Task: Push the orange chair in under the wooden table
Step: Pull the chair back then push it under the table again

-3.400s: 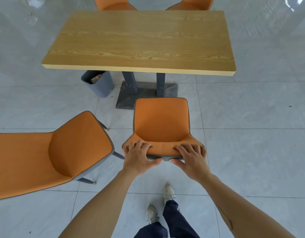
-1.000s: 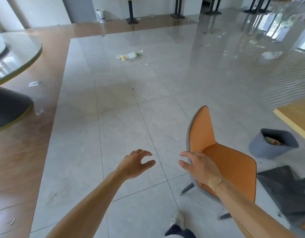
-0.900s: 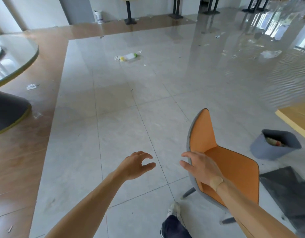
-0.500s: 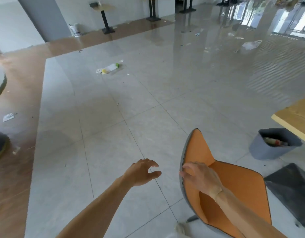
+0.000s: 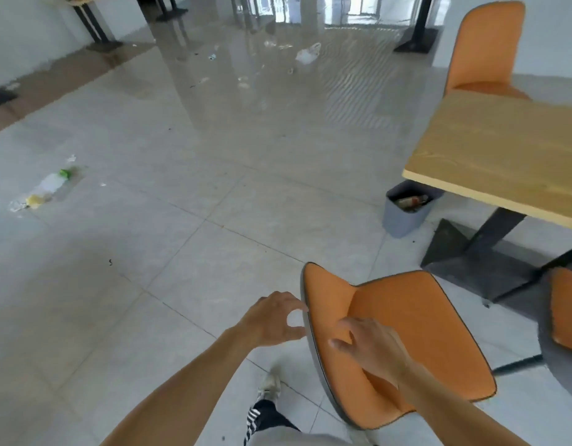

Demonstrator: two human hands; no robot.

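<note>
The orange chair (image 5: 416, 333) with a grey shell stands on the tiles at the lower right, its backrest to the left and its seat pointing toward the wooden table (image 5: 503, 149). The table fills the right side, apart from the chair. My left hand (image 5: 273, 320) is behind the backrest's rim, with curled fingers and thumb just touching the grey edge. My right hand (image 5: 371, 347) lies over the front of the backrest, fingers loosely spread. Neither hand is closed around the chair.
A grey bin (image 5: 407, 210) with rubbish stands by the table's dark base (image 5: 471, 262). A second orange chair (image 5: 567, 312) is at the right edge and a third (image 5: 484, 49) beyond the table. Litter (image 5: 50, 185) lies on the floor at left.
My view has swung right, bringing the table into sight. My left hand has come up to the backrest's rim. My right hand has left the top edge and moved onto the backrest's front.
</note>
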